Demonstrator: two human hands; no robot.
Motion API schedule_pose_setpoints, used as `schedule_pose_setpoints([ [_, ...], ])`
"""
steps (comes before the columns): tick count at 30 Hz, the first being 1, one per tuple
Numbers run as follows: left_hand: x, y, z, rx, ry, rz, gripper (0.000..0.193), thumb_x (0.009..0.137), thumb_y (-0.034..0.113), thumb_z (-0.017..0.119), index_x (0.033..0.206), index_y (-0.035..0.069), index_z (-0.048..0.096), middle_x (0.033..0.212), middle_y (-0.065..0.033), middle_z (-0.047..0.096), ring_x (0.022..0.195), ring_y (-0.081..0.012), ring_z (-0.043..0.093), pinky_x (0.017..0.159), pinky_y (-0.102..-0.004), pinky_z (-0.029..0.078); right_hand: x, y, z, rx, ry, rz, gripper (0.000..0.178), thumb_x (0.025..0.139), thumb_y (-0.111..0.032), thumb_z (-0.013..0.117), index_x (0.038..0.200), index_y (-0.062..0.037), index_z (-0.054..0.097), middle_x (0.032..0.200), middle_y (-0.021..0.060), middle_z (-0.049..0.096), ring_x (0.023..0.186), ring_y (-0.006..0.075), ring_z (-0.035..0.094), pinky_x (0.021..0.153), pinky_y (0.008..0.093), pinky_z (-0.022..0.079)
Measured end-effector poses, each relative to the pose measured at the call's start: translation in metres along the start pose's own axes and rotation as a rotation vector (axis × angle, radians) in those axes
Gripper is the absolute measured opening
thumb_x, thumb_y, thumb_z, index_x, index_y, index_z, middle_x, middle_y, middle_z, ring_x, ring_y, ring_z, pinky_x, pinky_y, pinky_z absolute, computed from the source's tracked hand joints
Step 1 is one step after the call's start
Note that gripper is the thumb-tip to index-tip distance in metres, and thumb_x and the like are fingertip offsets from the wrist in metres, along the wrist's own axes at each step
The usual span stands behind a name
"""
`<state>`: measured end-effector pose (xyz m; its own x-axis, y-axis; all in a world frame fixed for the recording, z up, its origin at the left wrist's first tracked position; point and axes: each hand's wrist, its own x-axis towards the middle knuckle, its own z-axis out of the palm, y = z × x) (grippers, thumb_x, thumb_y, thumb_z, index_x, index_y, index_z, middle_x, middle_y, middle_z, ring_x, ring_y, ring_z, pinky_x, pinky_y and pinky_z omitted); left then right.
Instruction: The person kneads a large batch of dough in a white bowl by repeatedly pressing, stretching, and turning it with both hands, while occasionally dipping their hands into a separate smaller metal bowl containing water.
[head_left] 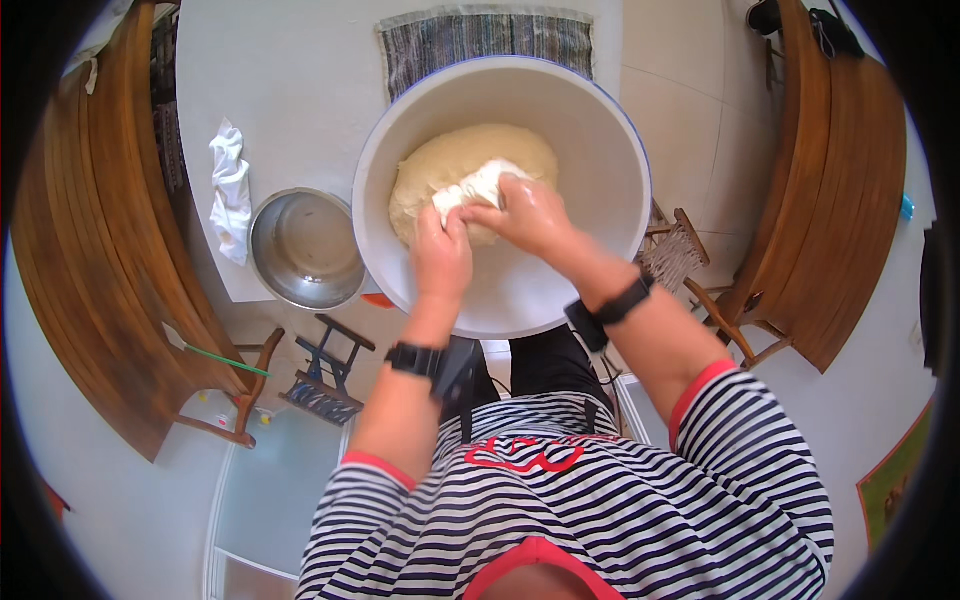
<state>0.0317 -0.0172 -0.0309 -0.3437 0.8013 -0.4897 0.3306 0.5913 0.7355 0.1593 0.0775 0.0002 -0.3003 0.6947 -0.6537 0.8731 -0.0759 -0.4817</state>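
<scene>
Inside a large white basin point(610, 250) with a blue rim lies a big pale-yellow lump of dough point(470, 150). Just over the dough, both my hands grip a soft, crumpled white piece point(475, 187); whether it is cloth or some other soft stuff I cannot tell. My left hand point(441, 250) has its fingers closed on the piece's near left end. On its right end, the fingers of my right hand point(530, 212) are curled. Part of the dough is hidden behind the hands.
Left of the basin stands a steel bowl point(308, 248) with a little liquid, beside a crumpled white cloth point(231, 190). The basin overlaps a striped mat point(487, 42) on the white table point(280, 90). Wooden benches point(90, 230) flank both sides; small stools point(325, 375) stand near me.
</scene>
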Motion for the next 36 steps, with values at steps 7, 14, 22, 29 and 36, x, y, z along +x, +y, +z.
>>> schedule_pose_setpoints([
  [7, 0.037, -0.019, 0.016, 0.606, 0.081, 0.055, 0.030, 0.094, 0.033, 0.042, 0.092, 0.005, 0.051, 0.077, -0.0197, 0.065, 0.071, -0.0410, 0.063, 0.067, -0.0502, 0.049, 0.052, 0.013, 0.024, -0.321, -0.143, -0.097, 0.072, 0.081, -0.072, 0.041, 0.087, -0.0053, 0.068, 0.087, 0.0156, 0.068, 0.081, 0.0314, 0.065, 0.073, 0.0407, 0.051],
  [14, 0.059, -0.044, -0.010, 0.600, -0.273, 0.186, 0.036, 0.094, 0.031, 0.043, 0.103, -0.001, 0.055, 0.100, -0.0279, 0.061, 0.090, -0.0407, 0.061, 0.080, -0.0462, 0.049, 0.045, -0.012, 0.016, -0.232, -0.269, -0.008, 0.071, 0.084, -0.068, 0.042, 0.100, -0.0030, 0.067, 0.096, 0.0170, 0.068, 0.090, 0.0323, 0.064, 0.080, 0.0403, 0.049],
  [22, 0.018, 0.042, -0.042, -0.501, -0.231, -0.182, 0.058, 0.101, 0.038, 0.031, 0.140, -0.005, 0.032, 0.145, -0.0184, 0.035, 0.134, -0.0239, 0.033, 0.110, -0.0324, 0.024, -0.020, -0.006, 0.054, 0.022, 0.112, 0.014, 0.031, 0.071, -0.034, 0.073, 0.089, -0.0098, 0.068, 0.080, 0.0135, 0.066, 0.073, 0.0333, 0.064, 0.070, 0.0443, 0.051],
  [29, 0.030, -0.022, 0.000, -0.273, -0.243, 0.086, 0.056, 0.100, 0.037, 0.034, 0.140, -0.003, 0.034, 0.147, -0.0198, 0.030, 0.138, -0.0270, 0.025, 0.112, -0.0335, 0.018, 0.045, -0.009, 0.067, -0.260, -0.135, -0.021, 0.040, 0.075, -0.045, 0.064, 0.094, -0.0110, 0.070, 0.095, 0.0146, 0.068, 0.088, 0.0279, 0.066, 0.076, 0.0404, 0.053],
  [36, 0.022, 0.000, -0.021, -0.187, -0.251, -0.021, 0.042, 0.092, 0.016, 0.045, 0.129, -0.002, 0.048, 0.139, -0.0173, 0.043, 0.130, -0.0267, 0.038, 0.108, -0.0333, 0.027, 0.035, -0.001, 0.084, -0.212, -0.313, -0.185, 0.041, 0.080, -0.039, 0.058, 0.108, -0.0101, 0.066, 0.104, 0.0161, 0.066, 0.101, 0.0267, 0.063, 0.087, 0.0398, 0.049],
])
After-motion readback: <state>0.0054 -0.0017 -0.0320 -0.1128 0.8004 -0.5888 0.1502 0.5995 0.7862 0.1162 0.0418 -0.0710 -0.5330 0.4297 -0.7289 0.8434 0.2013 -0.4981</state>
